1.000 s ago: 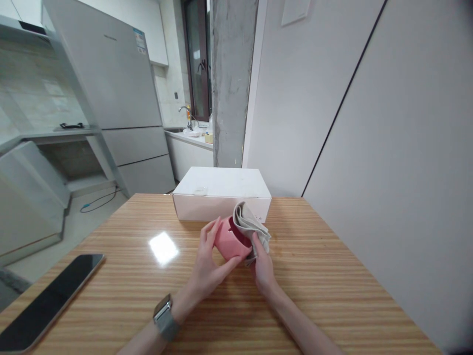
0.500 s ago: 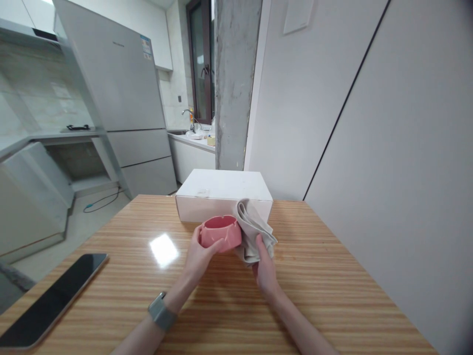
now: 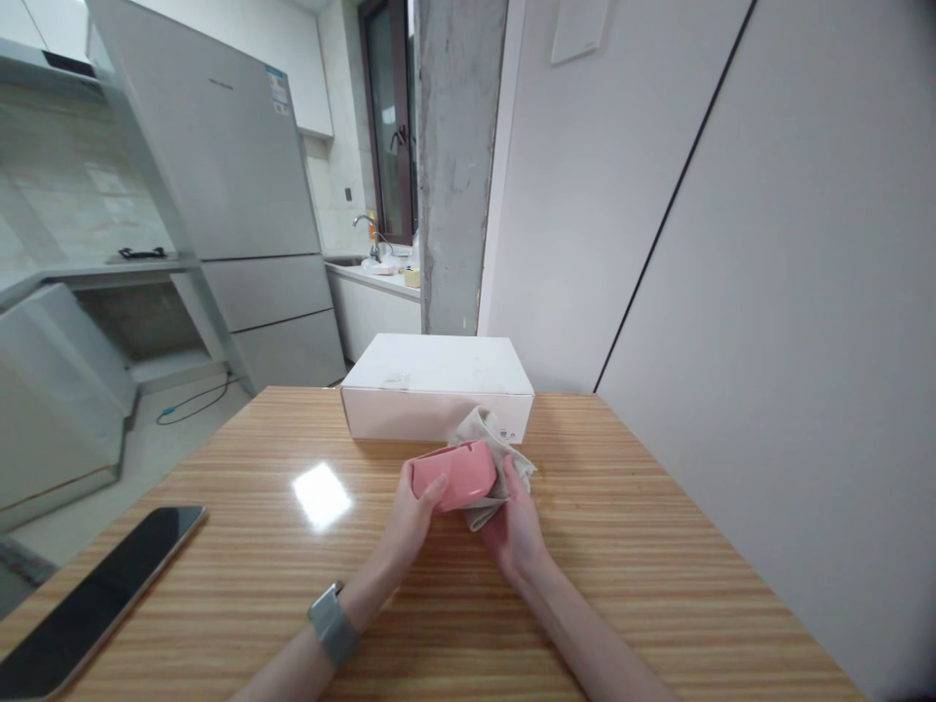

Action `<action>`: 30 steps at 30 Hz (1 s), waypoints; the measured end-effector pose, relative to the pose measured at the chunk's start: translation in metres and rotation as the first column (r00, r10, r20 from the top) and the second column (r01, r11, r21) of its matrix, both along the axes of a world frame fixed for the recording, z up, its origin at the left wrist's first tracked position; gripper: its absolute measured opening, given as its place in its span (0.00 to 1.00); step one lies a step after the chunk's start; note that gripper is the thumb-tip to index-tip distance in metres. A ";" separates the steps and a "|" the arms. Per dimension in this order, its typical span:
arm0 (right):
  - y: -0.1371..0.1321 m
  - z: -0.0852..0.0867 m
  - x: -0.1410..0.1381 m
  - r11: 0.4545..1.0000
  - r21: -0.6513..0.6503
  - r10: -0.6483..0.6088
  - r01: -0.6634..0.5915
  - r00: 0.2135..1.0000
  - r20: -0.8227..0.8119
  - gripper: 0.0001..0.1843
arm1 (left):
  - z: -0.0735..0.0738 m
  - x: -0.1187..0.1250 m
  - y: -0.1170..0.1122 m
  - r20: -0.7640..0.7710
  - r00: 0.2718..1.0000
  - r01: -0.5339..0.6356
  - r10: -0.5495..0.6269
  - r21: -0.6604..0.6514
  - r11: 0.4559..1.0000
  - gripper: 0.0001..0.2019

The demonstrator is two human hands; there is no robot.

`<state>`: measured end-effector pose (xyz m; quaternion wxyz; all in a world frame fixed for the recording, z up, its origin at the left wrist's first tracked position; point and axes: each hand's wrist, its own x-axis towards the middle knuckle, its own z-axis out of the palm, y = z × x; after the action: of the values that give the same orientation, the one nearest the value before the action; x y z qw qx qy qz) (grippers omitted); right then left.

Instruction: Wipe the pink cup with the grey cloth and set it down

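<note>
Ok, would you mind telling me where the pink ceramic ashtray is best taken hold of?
I would grip the ashtray by its rounded outer wall, coming from above. It lies tilted on its side with that wall uppermost and free, while the left hand covers its left end and the right hand cups beneath it with the beige cloth.

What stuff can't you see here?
Inside of the pink bowl: head view, its own side and the left hand block it.
Middle of the cloth: head view, the bowl and right hand cover it.
Corner of the black tablet: head view, cut off by the picture's edge.
</note>
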<state>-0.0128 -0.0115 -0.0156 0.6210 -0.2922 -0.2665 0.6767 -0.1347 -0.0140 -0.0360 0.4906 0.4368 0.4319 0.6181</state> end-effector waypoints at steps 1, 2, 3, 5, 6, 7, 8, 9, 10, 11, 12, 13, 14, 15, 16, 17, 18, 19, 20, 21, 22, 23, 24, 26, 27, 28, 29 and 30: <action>-0.001 0.002 -0.001 1.000 -0.001 0.003 -0.003 1.000 -0.005 0.23 | 0.001 -0.001 -0.001 -0.051 0.998 -0.043 0.044 0.013 0.999 0.25; -0.003 0.003 -0.003 1.000 0.000 0.006 -0.006 1.000 -0.018 0.23 | 0.002 -0.001 -0.002 -0.091 0.993 -0.071 0.074 0.031 0.997 0.26; -0.004 0.003 -0.004 1.000 0.002 0.011 -0.011 0.999 -0.034 0.22 | 0.004 -0.001 -0.003 -0.115 0.989 -0.089 0.095 0.053 0.995 0.27; -0.007 0.003 -0.008 1.000 0.006 0.027 -0.027 0.998 -0.060 0.22 | 0.006 0.001 -0.005 -0.130 0.984 -0.109 0.120 0.088 0.990 0.32; -0.009 0.001 -0.009 0.999 0.004 0.032 -0.032 0.997 -0.065 0.22 | 0.006 0.002 -0.005 -0.130 0.983 -0.117 0.129 0.095 0.989 0.35; -0.010 0.000 -0.011 1.000 -0.002 0.031 -0.031 0.997 -0.065 0.21 | 0.006 0.002 -0.005 -0.126 0.983 -0.123 0.135 0.095 0.988 0.37; -0.010 -0.002 -0.012 1.000 -0.007 0.017 -0.017 0.998 -0.062 0.21 | 0.005 0.002 -0.005 -0.113 0.985 -0.124 0.134 0.086 0.989 0.38; -0.010 -0.004 -0.012 1.000 -0.008 -0.007 0.006 0.998 -0.058 0.21 | 0.005 0.002 -0.004 -0.084 0.989 -0.116 0.122 0.068 0.991 0.37; -0.009 -0.005 -0.012 0.999 -0.002 -0.037 0.037 0.998 -0.053 0.21 | 0.004 0.001 -0.004 -0.043 0.995 -0.089 0.092 0.050 0.995 0.34; -0.007 -0.006 -0.011 0.998 0.012 -0.069 0.069 0.997 -0.046 0.21 | 0.004 0.000 -0.003 0.003 0.999 -0.050 0.050 0.035 0.998 0.31; -0.005 -0.006 -0.009 0.995 0.026 -0.097 0.098 0.995 -0.038 0.21 | 0.005 -0.002 -0.003 0.041 0.999 -0.007 0.006 0.021 1.000 0.28; -0.003 -0.006 -0.007 0.993 0.038 -0.113 0.114 0.993 -0.029 0.22 | 0.005 -0.003 -0.003 0.060 0.998 0.032 -0.032 0.007 0.999 0.27; -0.001 -0.005 -0.004 0.993 0.037 -0.115 0.116 0.993 -0.019 0.22 | 0.006 -0.004 -0.003 0.053 0.997 0.060 -0.060 -0.007 0.998 0.28; 0.001 -0.004 0.000 0.994 0.025 -0.104 0.104 0.995 -0.008 0.23 | 0.006 -0.005 -0.004 0.018 0.997 0.072 -0.072 -0.022 0.997 0.32; 0.003 -0.004 0.003 0.996 0.004 -0.088 0.088 0.996 0.004 0.24 | 0.007 -0.005 -0.005 -0.033 0.997 0.073 -0.074 -0.038 0.997 0.36; 0.005 -0.003 0.006 0.997 -0.020 -0.073 0.073 0.997 0.019 0.25 | 0.007 -0.005 -0.006 -0.083 0.994 0.073 -0.077 -0.049 0.996 0.41; 0.005 -0.002 0.009 0.997 -0.038 -0.062 0.063 0.997 0.035 0.26 | 0.007 -0.005 -0.008 -0.125 0.988 0.084 -0.090 -0.048 0.995 0.45; 0.005 -0.002 0.010 0.997 -0.046 -0.057 0.060 0.997 0.052 0.27 | 0.007 -0.004 -0.009 -0.154 0.982 0.106 -0.111 -0.036 0.994 0.49; 0.005 -0.002 0.011 0.997 -0.043 -0.058 0.061 0.996 0.067 0.27 | 0.007 -0.004 -0.010 -0.171 0.976 0.137 -0.139 -0.020 0.990 0.51; 0.005 -0.003 0.011 0.998 -0.030 -0.059 0.061 0.995 0.079 0.28 | 0.008 -0.004 -0.011 -0.176 0.970 0.170 -0.169 -0.005 0.985 0.52; 0.004 -0.003 0.011 0.998 -0.014 -0.059 0.060 0.994 0.088 0.28 | 0.008 -0.003 -0.011 -0.174 0.966 0.197 -0.193 0.005 0.980 0.52; 0.003 -0.003 0.010 0.999 0.002 -0.053 0.054 0.994 0.095 0.28 | 0.009 -0.003 -0.011 -0.170 0.964 0.210 -0.205 0.010 0.978 0.52; 0.002 -0.003 0.009 0.999 0.012 -0.046 0.045 0.994 0.099 0.29 | 0.010 -0.003 -0.010 -0.167 0.964 0.212 -0.208 0.009 0.977 0.50; 0.001 -0.002 0.006 0.999 0.019 -0.033 0.032 0.995 0.091 0.29 | 0.012 -0.003 -0.009 -0.151 0.971 0.189 -0.187 -0.002 0.982 0.45; 0.001 -0.001 0.005 0.999 0.016 -0.036 0.035 0.996 0.079 0.28 | 0.012 -0.003 -0.008 -0.134 0.977 0.167 -0.167 -0.008 0.986 0.42; 0.000 -0.001 0.004 0.999 0.010 -0.045 0.045 0.997 0.063 0.27 | 0.012 -0.003 -0.007 -0.113 0.983 0.147 -0.147 -0.014 0.989 0.40; 0.000 -0.001 0.003 0.998 0.005 -0.061 0.060 0.997 0.045 0.26 | 0.012 -0.003 -0.006 -0.094 0.987 0.126 -0.128 -0.024 0.992 0.38; -0.001 -0.001 0.002 0.997 0.002 -0.082 0.082 0.996 0.030 0.25 | 0.012 -0.002 -0.005 -0.075 0.992 0.103 -0.106 -0.037 0.994 0.36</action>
<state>-0.0106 -0.0120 -0.0170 0.6443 -0.3127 -0.2639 0.6462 -0.1369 -0.0191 -0.0239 0.5125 0.4742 0.4370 0.5670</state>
